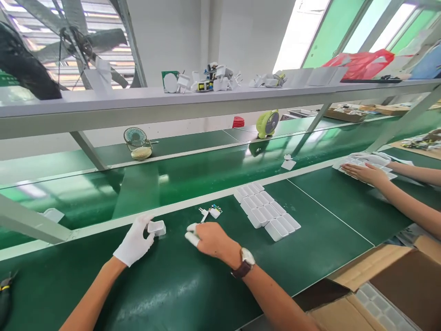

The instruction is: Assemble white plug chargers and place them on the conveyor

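Note:
My left hand (135,242), in a white glove, pinches a small white plastic housing (157,227) against the green bench top. My right hand (208,239), bare with white finger cots and a wristwatch, rests curled on the bench just right of it; what its fingers hold is hidden. A little beyond it lie a white plug part (203,214) and a small circuit board (216,210). To the right sit rows of several white housings (266,211), laid side by side.
A co-worker's hands (365,173) rest on white parts at the right. An open cardboard box (386,287) with white housings stands at the lower right. A conveyor belt (193,172) runs behind, carrying one white part (288,162). Small fans and loose parts sit beyond and on the shelf above.

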Available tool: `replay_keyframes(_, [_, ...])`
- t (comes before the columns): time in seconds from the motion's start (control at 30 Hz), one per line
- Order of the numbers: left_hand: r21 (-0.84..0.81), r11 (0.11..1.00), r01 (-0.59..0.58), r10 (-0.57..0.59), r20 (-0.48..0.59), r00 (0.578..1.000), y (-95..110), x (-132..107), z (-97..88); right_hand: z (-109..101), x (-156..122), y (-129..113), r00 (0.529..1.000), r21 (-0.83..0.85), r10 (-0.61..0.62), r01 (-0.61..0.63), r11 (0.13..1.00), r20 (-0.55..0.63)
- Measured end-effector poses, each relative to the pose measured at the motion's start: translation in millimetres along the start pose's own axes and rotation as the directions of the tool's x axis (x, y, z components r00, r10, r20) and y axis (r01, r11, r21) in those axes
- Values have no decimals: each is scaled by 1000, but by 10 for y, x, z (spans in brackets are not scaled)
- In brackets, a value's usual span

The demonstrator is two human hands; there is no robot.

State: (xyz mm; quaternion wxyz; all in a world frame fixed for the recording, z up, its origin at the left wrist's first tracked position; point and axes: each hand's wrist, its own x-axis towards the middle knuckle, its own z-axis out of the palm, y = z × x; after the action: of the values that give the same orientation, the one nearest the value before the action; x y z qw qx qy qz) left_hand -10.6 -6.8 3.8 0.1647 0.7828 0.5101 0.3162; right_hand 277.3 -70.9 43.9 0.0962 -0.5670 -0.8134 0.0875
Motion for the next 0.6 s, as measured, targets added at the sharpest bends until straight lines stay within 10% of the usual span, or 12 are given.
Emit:
replay_keyframes(0.27, [-299, 923, 242, -275, -75, 958, -58, 27, 268, -95, -48, 658, 914, -138, 400, -405, 904, -64])
replay_keyframes(0.6, [-247, 942, 227, -232, 9, 973, 112, -74, 414, 145, 461, 244, 992, 67, 116, -120, 991, 52])
